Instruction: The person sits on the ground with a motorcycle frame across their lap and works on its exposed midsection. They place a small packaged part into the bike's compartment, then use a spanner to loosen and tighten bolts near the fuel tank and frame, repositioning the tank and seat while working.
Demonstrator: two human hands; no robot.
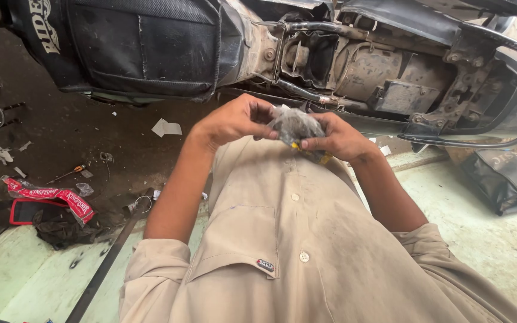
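Both my hands meet in front of my chest around a small clear plastic packet [295, 127] with dark contents and a yellow edge. My left hand [234, 119] pinches the packet's upper left corner with its fingertips. My right hand [339, 139] cups and grips it from the right and below. Just beyond the hands stands a motorcycle [354, 60] with its seat off, showing the dusty frame and an open compartment. The black fuel tank cover [142, 45] is at the upper left.
A detached black seat [507, 179] lies on the floor at the right. At the left are a red strap [52, 197], a dark rag [61, 230], a small screwdriver [67, 173], paper scraps [166, 127] and a long dark metal bar [106, 263].
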